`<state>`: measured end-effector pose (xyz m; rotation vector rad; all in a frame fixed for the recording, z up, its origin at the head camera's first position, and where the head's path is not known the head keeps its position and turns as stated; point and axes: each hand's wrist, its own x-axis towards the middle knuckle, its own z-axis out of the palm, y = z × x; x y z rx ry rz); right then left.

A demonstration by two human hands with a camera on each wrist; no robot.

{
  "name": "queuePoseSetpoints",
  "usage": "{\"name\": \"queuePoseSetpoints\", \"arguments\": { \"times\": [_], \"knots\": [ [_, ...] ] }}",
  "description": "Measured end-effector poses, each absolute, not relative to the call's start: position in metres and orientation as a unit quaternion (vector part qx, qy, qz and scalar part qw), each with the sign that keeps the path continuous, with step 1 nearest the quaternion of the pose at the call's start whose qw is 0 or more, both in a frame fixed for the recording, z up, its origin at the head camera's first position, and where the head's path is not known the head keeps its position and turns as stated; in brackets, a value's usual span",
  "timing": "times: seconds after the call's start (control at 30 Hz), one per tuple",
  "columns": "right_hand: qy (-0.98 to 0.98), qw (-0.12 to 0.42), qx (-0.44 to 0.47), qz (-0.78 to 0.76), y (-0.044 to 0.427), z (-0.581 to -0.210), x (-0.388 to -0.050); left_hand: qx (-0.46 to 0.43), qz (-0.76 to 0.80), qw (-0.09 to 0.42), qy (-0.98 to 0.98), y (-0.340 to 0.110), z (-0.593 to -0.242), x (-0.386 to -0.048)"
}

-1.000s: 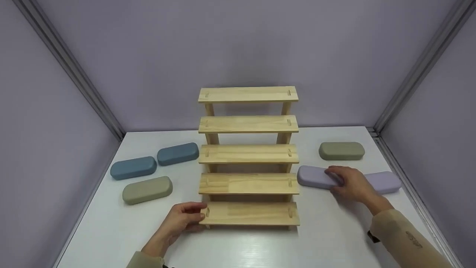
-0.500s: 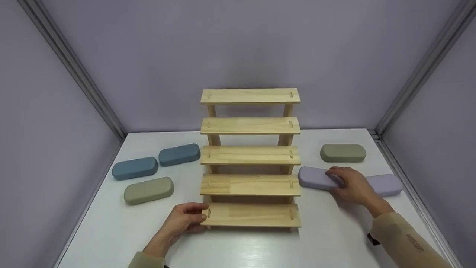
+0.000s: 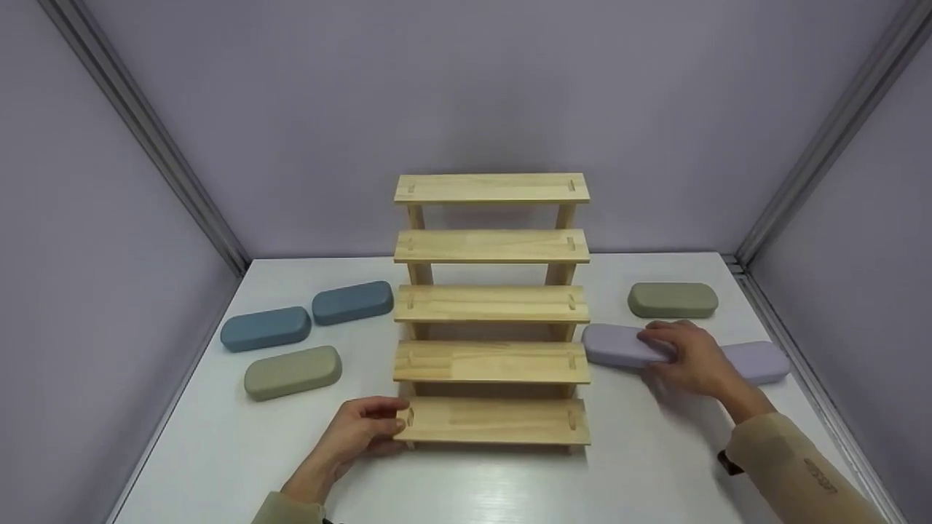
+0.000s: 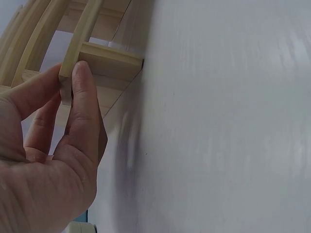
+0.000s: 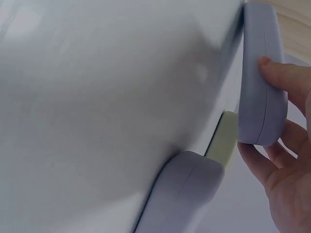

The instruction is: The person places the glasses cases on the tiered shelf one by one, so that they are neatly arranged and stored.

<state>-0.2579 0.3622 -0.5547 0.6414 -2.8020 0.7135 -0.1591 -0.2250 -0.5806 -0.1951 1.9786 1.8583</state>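
My right hand (image 3: 692, 358) grips a lilac glasses case (image 3: 617, 345) from above, thumb on the near side and fingers on the far side. The right wrist view shows this case (image 5: 265, 77) with a seam along its side; I cannot tell whether its base touches the table. With thumb and fingers, my left hand (image 3: 357, 428) pinches the left end of the lowest shelf of a stepped wooden stand (image 3: 491, 422). In the left wrist view the thumb presses under the shelf board (image 4: 73, 56). The second lilac glasses case (image 3: 756, 362) lies partly hidden behind my right wrist.
A green glasses case (image 3: 673, 300) lies behind the lilac ones. Left of the stand are two blue cases (image 3: 266, 329) and another green case (image 3: 293, 372). The white table (image 3: 480, 487) is walled at the back and sides, with metal posts in the corners.
My right hand and the lilac case have shifted very slightly up in the head view. The left hand stays on the shelf end. The whole view drifts slightly.
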Motion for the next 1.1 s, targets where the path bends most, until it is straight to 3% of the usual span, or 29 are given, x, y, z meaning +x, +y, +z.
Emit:
{"name": "queuePoseSetpoints", "arguments": {
  "times": [0.1, 0.5, 1.1],
  "knots": [
    [-0.934, 0.124, 0.23, 0.244, 0.362, -0.55, -0.257, -0.068, 0.673, 0.213, 0.705, -0.226, -0.58, -0.159],
    [-0.92, 0.166, 0.227, 0.272, 0.364, -0.517, -0.255, -0.07, 0.671, 0.207, 0.708, -0.224, -0.58, -0.159],
    [-0.89, 0.151, 0.234, 0.362, 0.372, -0.445, -0.253, -0.07, 0.666, 0.202, 0.715, -0.224, -0.58, -0.158]
  ]
}}
